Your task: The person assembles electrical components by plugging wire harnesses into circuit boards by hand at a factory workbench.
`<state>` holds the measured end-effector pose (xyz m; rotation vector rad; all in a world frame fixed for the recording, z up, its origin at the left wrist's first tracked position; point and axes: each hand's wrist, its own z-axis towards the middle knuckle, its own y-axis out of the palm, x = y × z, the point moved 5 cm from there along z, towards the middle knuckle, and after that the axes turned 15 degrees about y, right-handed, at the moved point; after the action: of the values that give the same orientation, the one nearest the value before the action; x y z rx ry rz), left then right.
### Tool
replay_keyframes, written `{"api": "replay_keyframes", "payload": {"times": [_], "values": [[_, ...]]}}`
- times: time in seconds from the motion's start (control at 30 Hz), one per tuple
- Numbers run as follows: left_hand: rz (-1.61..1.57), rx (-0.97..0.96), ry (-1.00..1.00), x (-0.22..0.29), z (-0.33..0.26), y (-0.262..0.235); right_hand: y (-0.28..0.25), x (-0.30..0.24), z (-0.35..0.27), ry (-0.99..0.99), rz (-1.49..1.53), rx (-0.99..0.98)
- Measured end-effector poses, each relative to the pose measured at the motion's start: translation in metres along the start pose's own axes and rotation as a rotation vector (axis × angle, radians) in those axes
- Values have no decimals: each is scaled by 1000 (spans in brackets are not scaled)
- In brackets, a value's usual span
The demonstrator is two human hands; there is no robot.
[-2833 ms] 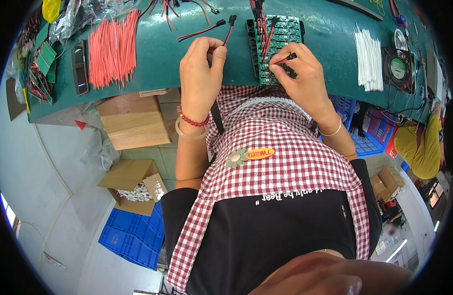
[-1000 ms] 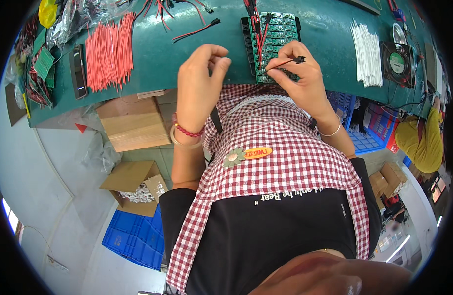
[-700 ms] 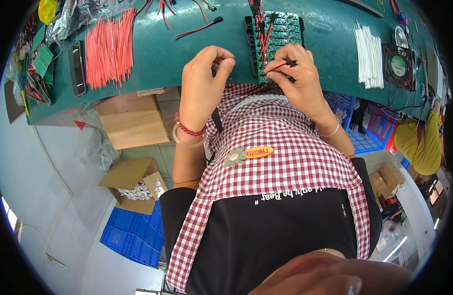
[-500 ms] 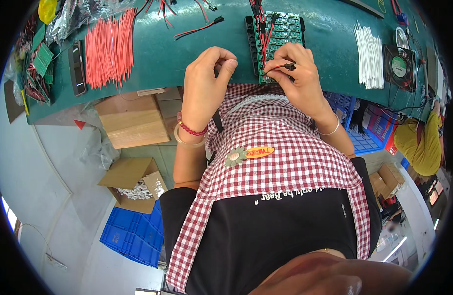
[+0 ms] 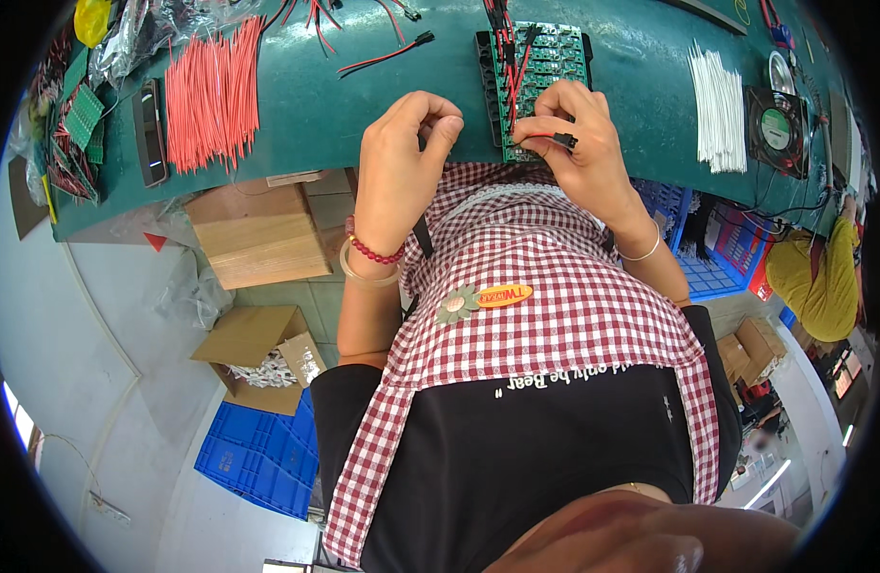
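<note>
My right hand is closed in a pinch on a short red-and-black wire lead with a black connector. Its fingertips are at the near end of a green circuit board panel, where the wire's end is hidden by the fingers. Several similar leads lie over the panel's left side. The panel rests on a black holder with a row of recesses. To the left of the panel, my left hand hovers by the table's front edge, fingers curled and thumb against the index finger, with nothing visible between them.
On the green table lie red wires, a phone, a loose lead and white wires. A black fan stands at the right. Below are cardboard boxes and blue crates. Another person's yellow sleeve shows at right.
The connector end of the lead in my right hand has dipped slightly toward me, and the right fingers have shifted a little. My left hand has barely moved.
</note>
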<state>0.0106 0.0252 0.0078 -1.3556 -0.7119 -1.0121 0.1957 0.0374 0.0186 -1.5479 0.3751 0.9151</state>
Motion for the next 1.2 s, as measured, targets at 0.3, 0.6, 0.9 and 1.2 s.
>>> {"api": "replay_keyframes", "payload": {"times": [0.3, 0.6, 0.9, 1.2], "values": [[-13, 4, -1, -1, 0, 1, 1, -1, 1, -17, -32, -15], [-35, -74, -18, -1, -2, 11, 2, -9, -7, -37, -103, 53], [48, -404, -40, 6, -10, 41, 4, -1, -17, 121, -161, 93], [38, -416, -57, 5, -10, 50, -13, 10, -25, 158, -312, 47]]}}
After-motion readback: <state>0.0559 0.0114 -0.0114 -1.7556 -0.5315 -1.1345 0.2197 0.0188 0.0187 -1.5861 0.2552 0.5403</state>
